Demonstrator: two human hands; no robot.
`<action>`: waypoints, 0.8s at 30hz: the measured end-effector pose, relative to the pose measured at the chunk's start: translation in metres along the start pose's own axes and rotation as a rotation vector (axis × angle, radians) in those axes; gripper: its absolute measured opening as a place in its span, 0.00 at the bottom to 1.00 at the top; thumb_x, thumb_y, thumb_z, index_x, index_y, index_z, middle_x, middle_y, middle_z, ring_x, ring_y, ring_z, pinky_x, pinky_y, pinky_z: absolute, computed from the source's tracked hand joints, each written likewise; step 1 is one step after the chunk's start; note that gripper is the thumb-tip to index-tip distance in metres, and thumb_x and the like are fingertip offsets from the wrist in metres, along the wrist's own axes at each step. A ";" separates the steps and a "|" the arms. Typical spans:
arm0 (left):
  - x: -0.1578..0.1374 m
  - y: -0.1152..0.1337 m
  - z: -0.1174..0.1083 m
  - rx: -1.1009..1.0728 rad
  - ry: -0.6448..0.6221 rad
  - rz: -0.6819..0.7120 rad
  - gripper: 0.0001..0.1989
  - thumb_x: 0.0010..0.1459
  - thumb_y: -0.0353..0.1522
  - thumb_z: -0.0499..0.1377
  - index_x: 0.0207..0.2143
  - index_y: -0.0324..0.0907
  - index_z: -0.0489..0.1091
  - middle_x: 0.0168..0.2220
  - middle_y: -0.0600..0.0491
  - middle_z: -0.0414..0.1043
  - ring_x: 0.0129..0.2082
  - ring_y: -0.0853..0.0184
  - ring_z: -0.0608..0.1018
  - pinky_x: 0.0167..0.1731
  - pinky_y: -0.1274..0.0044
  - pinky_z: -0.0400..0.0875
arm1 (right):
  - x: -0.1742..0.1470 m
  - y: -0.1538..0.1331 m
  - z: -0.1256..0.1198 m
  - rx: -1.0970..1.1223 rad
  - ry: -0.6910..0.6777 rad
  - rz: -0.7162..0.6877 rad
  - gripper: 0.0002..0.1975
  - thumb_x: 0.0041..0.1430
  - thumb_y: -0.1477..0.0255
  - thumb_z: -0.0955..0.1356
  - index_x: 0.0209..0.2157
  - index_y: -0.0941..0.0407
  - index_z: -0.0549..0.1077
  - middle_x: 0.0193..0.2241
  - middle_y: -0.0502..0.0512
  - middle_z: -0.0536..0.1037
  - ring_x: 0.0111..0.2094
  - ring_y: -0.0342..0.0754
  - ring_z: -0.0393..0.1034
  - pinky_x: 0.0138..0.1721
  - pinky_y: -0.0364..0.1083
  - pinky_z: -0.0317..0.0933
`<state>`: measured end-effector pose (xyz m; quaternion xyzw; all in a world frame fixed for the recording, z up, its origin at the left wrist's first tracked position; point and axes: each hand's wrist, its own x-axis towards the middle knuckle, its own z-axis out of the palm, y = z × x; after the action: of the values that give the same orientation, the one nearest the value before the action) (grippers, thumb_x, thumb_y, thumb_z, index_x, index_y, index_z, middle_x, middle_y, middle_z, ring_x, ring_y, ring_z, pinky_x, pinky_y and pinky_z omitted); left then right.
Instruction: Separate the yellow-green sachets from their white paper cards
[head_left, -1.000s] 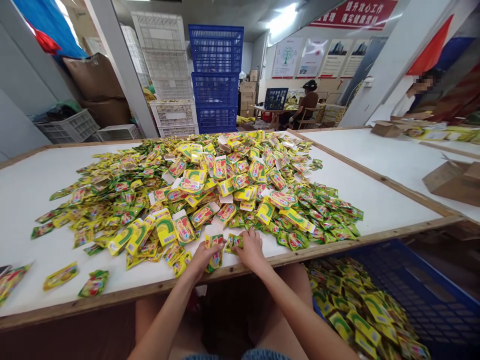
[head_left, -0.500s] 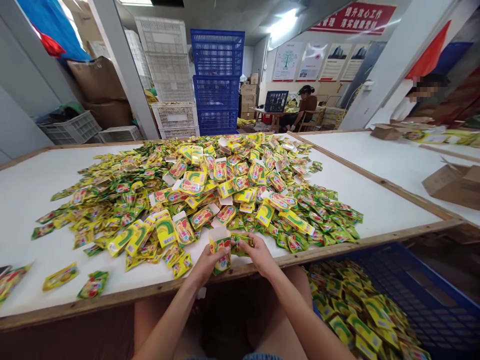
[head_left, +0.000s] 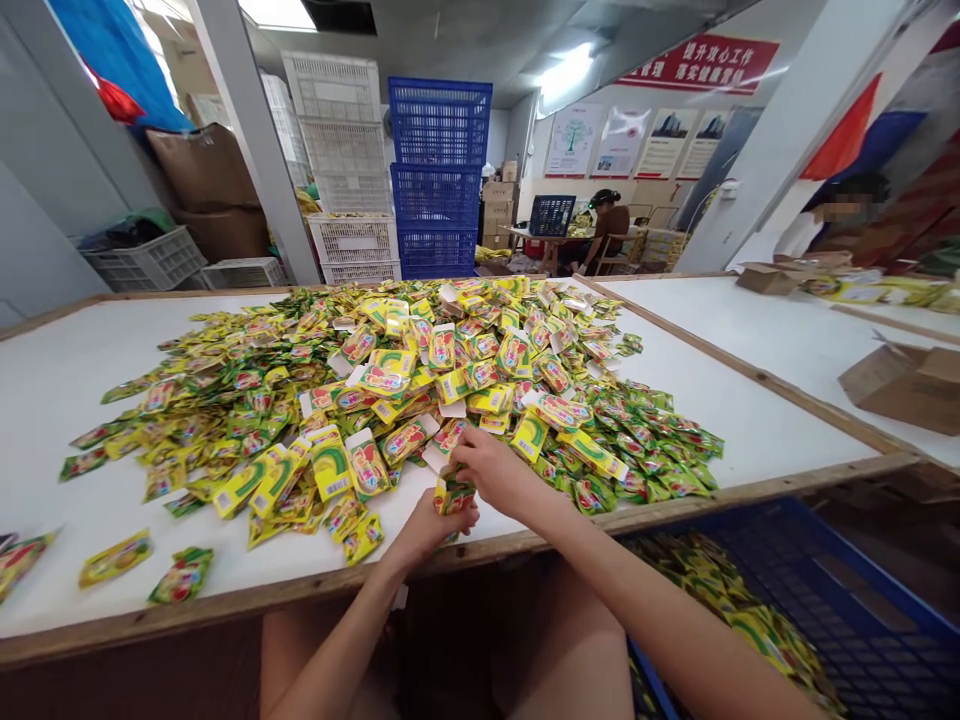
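Over the table's front edge, my left hand [head_left: 429, 522] is closed round a small yellow carton [head_left: 454, 498]. My right hand [head_left: 495, 472] reaches across its top, fingers pinched on a small green foil packet [head_left: 449, 472] at the carton's open end. Fingers cover much of the packet, so how deep it sits in the carton cannot be told. Just beyond both hands lies a broad heap of green and yellow packets [head_left: 259, 410]. Yellow cartons [head_left: 369, 464], several with white flaps raised, lie on top of the heap.
The white table [head_left: 45, 390] has a wooden rim [head_left: 315, 580]. A blue crate [head_left: 847, 610] of filled-looking cartons stands below at right. Loose packets [head_left: 182, 575] lie at left. A cardboard box [head_left: 904, 385] sits on the right-hand table. Another person [head_left: 611, 232] sits farther back.
My right hand has moved from beside the carton to over its open top, bringing the packet there. My left hand still holds the carton, now largely covered by fingers.
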<state>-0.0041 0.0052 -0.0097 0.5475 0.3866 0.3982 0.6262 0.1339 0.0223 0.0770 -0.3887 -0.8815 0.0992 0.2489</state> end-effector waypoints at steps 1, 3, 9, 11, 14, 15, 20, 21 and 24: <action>0.000 -0.001 -0.001 0.016 -0.002 -0.001 0.07 0.43 0.32 0.63 0.23 0.37 0.70 0.19 0.53 0.70 0.19 0.69 0.71 0.23 0.77 0.65 | 0.002 -0.003 0.003 -0.072 -0.031 -0.034 0.07 0.49 0.82 0.66 0.29 0.57 0.71 0.33 0.54 0.67 0.36 0.46 0.62 0.37 0.44 0.58; 0.000 -0.004 -0.003 0.005 0.000 0.005 0.08 0.42 0.32 0.64 0.22 0.37 0.70 0.18 0.52 0.70 0.20 0.68 0.72 0.24 0.77 0.66 | 0.002 -0.007 0.008 -0.137 -0.061 -0.079 0.06 0.49 0.82 0.66 0.28 0.57 0.70 0.34 0.56 0.66 0.38 0.48 0.60 0.39 0.46 0.58; -0.002 -0.004 -0.006 -0.166 -0.011 0.002 0.11 0.43 0.35 0.64 0.29 0.36 0.71 0.23 0.50 0.73 0.25 0.66 0.74 0.30 0.75 0.67 | -0.014 -0.001 0.013 0.151 0.135 0.079 0.17 0.53 0.83 0.61 0.45 0.57 0.63 0.40 0.57 0.67 0.43 0.48 0.61 0.43 0.46 0.58; -0.001 -0.003 -0.005 -0.163 0.003 0.000 0.14 0.42 0.35 0.65 0.31 0.36 0.71 0.26 0.48 0.74 0.28 0.65 0.75 0.32 0.75 0.66 | -0.019 0.003 0.015 0.129 0.207 0.127 0.13 0.54 0.81 0.62 0.41 0.56 0.66 0.38 0.56 0.67 0.42 0.49 0.60 0.42 0.48 0.57; 0.000 -0.005 -0.005 -0.149 0.037 -0.001 0.17 0.40 0.35 0.66 0.34 0.37 0.71 0.29 0.50 0.74 0.30 0.65 0.74 0.32 0.75 0.66 | -0.023 0.004 0.022 0.000 0.219 0.120 0.09 0.53 0.80 0.64 0.36 0.56 0.70 0.36 0.57 0.67 0.40 0.51 0.59 0.42 0.50 0.56; 0.000 -0.005 -0.005 -0.146 0.048 -0.001 0.17 0.39 0.34 0.66 0.34 0.38 0.71 0.29 0.51 0.74 0.30 0.65 0.73 0.32 0.76 0.66 | -0.023 0.003 0.024 -0.041 0.206 0.104 0.08 0.53 0.79 0.64 0.35 0.56 0.71 0.37 0.57 0.67 0.41 0.52 0.59 0.42 0.51 0.55; 0.002 -0.008 -0.008 -0.102 0.044 -0.006 0.13 0.41 0.34 0.65 0.31 0.37 0.70 0.26 0.53 0.72 0.27 0.66 0.72 0.30 0.77 0.65 | -0.026 -0.004 0.030 -0.103 0.196 0.114 0.08 0.55 0.78 0.63 0.36 0.55 0.72 0.39 0.58 0.67 0.43 0.52 0.57 0.44 0.52 0.52; 0.003 -0.007 -0.008 -0.078 0.064 0.008 0.13 0.41 0.35 0.64 0.30 0.37 0.70 0.26 0.53 0.72 0.27 0.66 0.72 0.30 0.77 0.65 | -0.027 -0.005 0.031 -0.099 0.206 0.131 0.08 0.55 0.77 0.64 0.36 0.55 0.72 0.41 0.58 0.67 0.45 0.53 0.56 0.45 0.53 0.51; 0.003 -0.004 -0.007 -0.022 0.149 0.108 0.16 0.40 0.35 0.65 0.33 0.39 0.70 0.32 0.51 0.73 0.32 0.64 0.72 0.35 0.76 0.66 | -0.030 -0.004 0.035 -0.084 0.185 0.146 0.04 0.53 0.73 0.66 0.32 0.55 0.73 0.45 0.59 0.66 0.50 0.56 0.52 0.49 0.56 0.48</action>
<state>-0.0092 0.0105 -0.0148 0.5297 0.3976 0.4751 0.5793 0.1303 -0.0013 0.0375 -0.4695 -0.8275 0.0436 0.3048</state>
